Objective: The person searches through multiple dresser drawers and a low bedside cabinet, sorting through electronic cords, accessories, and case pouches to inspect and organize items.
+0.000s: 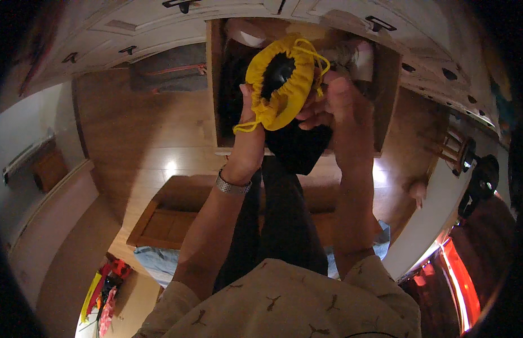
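A black drawstring bag [301, 145] with a gathered yellow top [301, 95] is held up over an open wooden drawer. Its mouth gapes, and a dark, shiny rounded thing [282, 72] shows inside. My left hand [247, 105] grips the bag from the left, its thumb on the yellow cloth and its fingers hidden behind. At the bag's right side, the bent fingers of my right hand [335, 99] lie against the cloth below a looped yellow cord [318, 53]. Whether they grip the cloth or the cord is unclear.
The drawer [390, 105] holds a pale rounded thing [246, 33] and a whitish cylinder [362, 61]. A grey bag [172, 69] lies left of it. Behind my legs is a wooden bench or chest [168, 224]. A small wooden stool [451, 148] stands right.
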A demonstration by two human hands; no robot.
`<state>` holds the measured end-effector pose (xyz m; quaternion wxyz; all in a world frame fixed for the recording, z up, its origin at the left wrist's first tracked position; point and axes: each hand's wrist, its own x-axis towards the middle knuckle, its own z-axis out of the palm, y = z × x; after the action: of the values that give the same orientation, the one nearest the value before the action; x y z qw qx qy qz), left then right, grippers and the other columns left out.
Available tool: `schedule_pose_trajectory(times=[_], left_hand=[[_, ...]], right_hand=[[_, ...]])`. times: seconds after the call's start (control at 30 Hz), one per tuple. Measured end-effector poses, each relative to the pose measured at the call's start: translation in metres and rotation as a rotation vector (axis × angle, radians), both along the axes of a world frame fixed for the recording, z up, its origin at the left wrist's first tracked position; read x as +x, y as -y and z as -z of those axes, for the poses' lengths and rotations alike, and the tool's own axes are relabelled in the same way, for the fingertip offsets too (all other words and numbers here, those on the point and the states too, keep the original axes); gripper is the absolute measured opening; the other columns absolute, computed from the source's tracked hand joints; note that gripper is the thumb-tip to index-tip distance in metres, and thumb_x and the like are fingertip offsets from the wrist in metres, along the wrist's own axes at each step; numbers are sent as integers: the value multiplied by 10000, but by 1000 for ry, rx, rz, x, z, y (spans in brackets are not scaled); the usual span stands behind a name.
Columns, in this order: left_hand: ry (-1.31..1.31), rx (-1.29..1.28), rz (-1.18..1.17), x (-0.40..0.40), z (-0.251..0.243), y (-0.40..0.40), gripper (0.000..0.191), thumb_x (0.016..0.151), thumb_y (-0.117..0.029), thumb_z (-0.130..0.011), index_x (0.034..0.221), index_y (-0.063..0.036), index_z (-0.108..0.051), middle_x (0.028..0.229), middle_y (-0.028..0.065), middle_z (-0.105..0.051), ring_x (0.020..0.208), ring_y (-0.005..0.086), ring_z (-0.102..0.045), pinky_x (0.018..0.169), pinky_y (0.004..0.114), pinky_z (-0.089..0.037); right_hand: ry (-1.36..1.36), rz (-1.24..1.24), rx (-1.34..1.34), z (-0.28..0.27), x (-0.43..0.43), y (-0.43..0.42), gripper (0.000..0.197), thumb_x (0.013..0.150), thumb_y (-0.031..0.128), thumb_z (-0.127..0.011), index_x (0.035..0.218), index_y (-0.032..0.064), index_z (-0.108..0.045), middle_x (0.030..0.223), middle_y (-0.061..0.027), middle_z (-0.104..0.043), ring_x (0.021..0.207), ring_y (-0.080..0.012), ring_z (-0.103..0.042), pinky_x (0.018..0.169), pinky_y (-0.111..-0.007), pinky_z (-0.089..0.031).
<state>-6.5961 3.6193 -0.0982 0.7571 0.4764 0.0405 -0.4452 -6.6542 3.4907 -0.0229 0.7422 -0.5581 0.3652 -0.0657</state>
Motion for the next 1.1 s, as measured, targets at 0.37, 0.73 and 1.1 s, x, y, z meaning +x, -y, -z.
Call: schedule_pose_trajectory(times=[0.37,0.73,1.1], left_hand=[[896,154,136,-1,-17,-20,520,732,-167,-695,1196,-52,-488,1235,131,-421,1157,260,-409,987,347,-321],[1285,667,844,3,12,-1,631,558,-146,-789,1130,-274,-559,1450,118,-206,1327,466,-122,1002,639,-252],[1668,824,501,33,65,4,308,713,-2,-606,941,-208,-597,1333,44,-336,1249,398,-334,692,488,-534]], right_hand=[[-50,349,36,31,-31,-8,583,775,271,-690,1236,37,-421,1140,-77,-545,1059,-201,-538,908,-338,-445],[-96,61,-563,182,-23,112,487,840,245,-621,1238,38,-434,1109,-87,-545,897,-207,-584,746,-310,-496],[-103,511,-461,71,11,81,406,786,192,-706,1092,-33,-563,950,-72,-584,866,-150,-574,758,-280,-483]])
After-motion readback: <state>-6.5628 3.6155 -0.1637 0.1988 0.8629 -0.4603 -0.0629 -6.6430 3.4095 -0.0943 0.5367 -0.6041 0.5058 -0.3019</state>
